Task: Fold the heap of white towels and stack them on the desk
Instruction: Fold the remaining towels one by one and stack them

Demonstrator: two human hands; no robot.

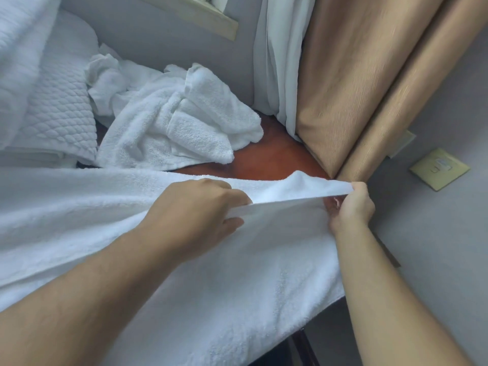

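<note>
Both hands, left (200, 207) and right (351, 204), pinched the towel (237, 273) edge taut over the worktop (266, 157), seemingly to square its fold.

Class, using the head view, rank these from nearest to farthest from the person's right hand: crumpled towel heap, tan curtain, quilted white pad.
From the right hand:
1. tan curtain, just behind it.
2. towel heap, centre back.
3. quilted pad, far left.
</note>
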